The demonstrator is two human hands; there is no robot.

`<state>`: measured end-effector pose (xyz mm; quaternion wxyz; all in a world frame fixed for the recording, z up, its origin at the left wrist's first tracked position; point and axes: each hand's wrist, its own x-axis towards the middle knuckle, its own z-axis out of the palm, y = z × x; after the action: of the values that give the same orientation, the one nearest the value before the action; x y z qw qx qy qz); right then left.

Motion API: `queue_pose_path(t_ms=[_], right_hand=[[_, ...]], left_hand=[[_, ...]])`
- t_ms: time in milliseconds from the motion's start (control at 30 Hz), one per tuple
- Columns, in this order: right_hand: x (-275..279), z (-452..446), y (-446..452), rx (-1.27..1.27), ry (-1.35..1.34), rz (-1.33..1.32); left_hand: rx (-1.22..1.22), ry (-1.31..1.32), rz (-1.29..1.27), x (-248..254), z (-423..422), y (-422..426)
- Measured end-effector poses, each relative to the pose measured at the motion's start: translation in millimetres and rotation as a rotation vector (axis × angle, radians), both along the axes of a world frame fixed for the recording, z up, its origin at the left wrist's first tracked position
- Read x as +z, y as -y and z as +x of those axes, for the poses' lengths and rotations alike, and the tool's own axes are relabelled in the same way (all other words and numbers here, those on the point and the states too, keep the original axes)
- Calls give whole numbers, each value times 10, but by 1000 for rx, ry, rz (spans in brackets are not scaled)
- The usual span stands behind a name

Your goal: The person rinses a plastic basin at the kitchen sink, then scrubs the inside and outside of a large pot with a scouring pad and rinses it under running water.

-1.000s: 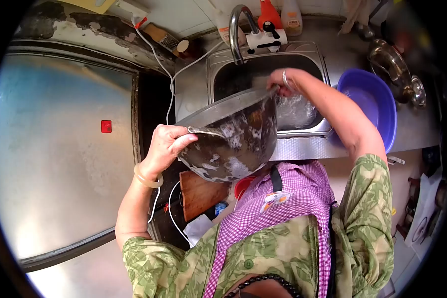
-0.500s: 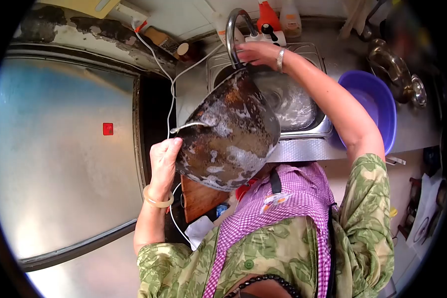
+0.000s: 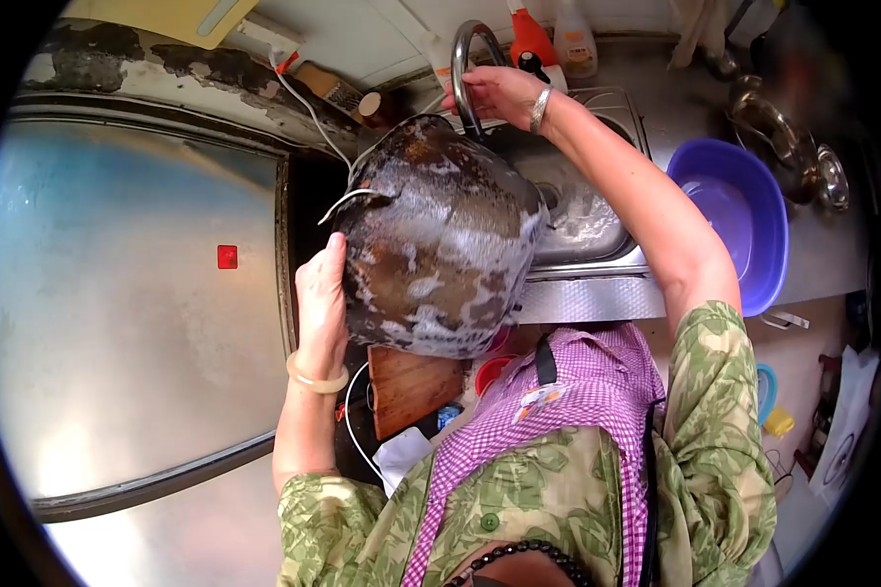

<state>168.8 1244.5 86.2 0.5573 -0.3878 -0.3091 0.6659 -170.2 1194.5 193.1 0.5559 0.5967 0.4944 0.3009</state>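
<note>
A large blackened pot (image 3: 431,245), streaked with pale suds, is tilted at the left front of the metal sink (image 3: 587,269), its outer side and bottom facing me. My left hand (image 3: 321,289) grips its left edge below a wire handle (image 3: 352,201); the fingers behind the pot are hidden. My right hand (image 3: 494,96) is at the curved faucet (image 3: 468,59), its fingers spread around the spout and holding nothing else visible. Some water (image 3: 589,227) shows in the sink basin to the right of the pot.
A purple basin (image 3: 739,210) stands right of the sink, with metal lids (image 3: 773,127) beyond it. Bottles (image 3: 575,44) line the wall behind the faucet. A white cable (image 3: 313,112) hangs at the left. Below the counter are a wooden board (image 3: 411,391) and a red container (image 3: 492,374).
The pot has tipped up, turning its bottom toward me, and shifted left. My right hand has left its rim and moved up to the faucet. My left hand has moved with the pot.
</note>
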Motion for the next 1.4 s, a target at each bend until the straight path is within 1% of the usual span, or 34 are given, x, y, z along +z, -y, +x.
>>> queue_pose_path(t_ms=[67,100,167,200,267,300,367,467,500,567,600,700,800,900,1000,1100,1133,1233,1333,1400], right_hand=[[-4,8,13,4,4,-7],[-21,36,6,8,-11,21],[-56,72,8,15,-42,74],[-30,120,46,-17,2,59],[-27,223,177,-259,316,76],[-52,312,247,-377,472,88],[-512,712,85,-604,1162,18],[-525,889,37,-618,1402,-243],[-560,956,1,-562,1394,-287],[-814,1030,-151,-447,1371,-369],[-872,990,-219,-434,1461,-296],[-940,934,-245,-295,466,-518],[-993,862,-231,-322,39,-470],[-859,955,-270,-324,8,-512],[-771,1077,-363,-309,-38,-649],[-913,1397,-357,-375,-236,-600],[-978,1425,-333,-425,-53,-528],[-1026,1428,-452,-547,-20,-486],[-970,1606,-644,-588,-121,-576],[-1506,1758,-863,-691,-120,-468]], left_hand=[[9,36,-33,-106,105,-46],[-71,13,-11,-163,98,-105],[-84,72,17,-259,134,-123],[-49,75,16,-251,190,-90],[18,85,18,-198,303,-31],[8,77,31,-207,304,-30],[-5,66,59,-229,270,-75],[28,-19,37,-300,145,-70],[18,-37,75,-293,115,-45],[73,31,29,-139,261,120],[71,23,38,-163,253,109],[75,-4,49,-285,146,79],[68,-45,39,-340,92,52],[93,-54,43,-268,153,106],[76,-114,59,-378,43,32],[94,-139,59,-400,27,38],[103,-133,59,-387,49,53],[123,-114,61,-339,101,115],[138,-108,50,-329,122,138],[103,-116,56,-351,64,113]])
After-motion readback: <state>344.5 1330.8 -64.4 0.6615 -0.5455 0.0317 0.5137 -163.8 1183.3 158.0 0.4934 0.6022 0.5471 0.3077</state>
